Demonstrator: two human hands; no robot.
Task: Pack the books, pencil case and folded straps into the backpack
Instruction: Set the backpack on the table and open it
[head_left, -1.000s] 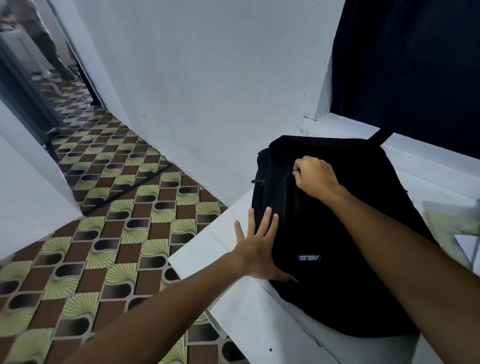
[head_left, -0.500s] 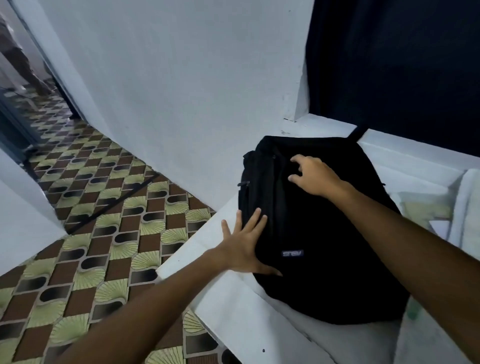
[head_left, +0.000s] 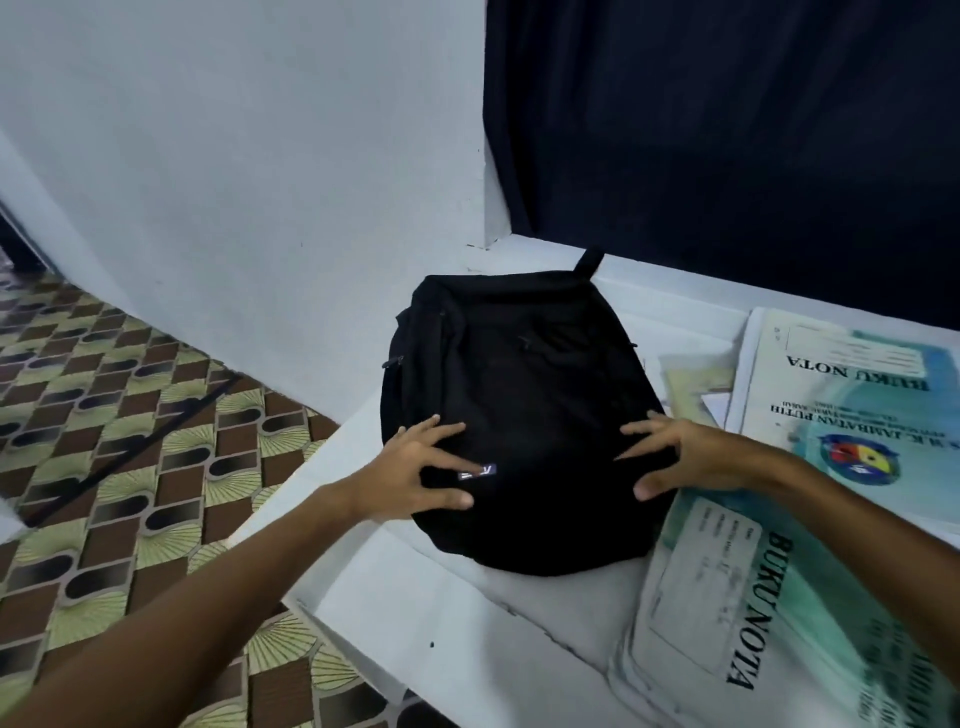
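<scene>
I see bare surface below my hands, open for passing. Books crowd just right of my right hand; the backpack fills the space ahead, with wall and dark curtain close beyond it.

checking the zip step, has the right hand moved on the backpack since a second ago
Yes. The right hand has come down from the top zipper area to the lower right side of the backpack, level with its logo patch.

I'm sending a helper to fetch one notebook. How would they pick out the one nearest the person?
Start at the black backpack on the white table. Just right of its near end, under the right hand, lies the nearest notebook. Its black "BUKU NOTA" title runs lengthwise; the farther notebook reads upside down.
</scene>
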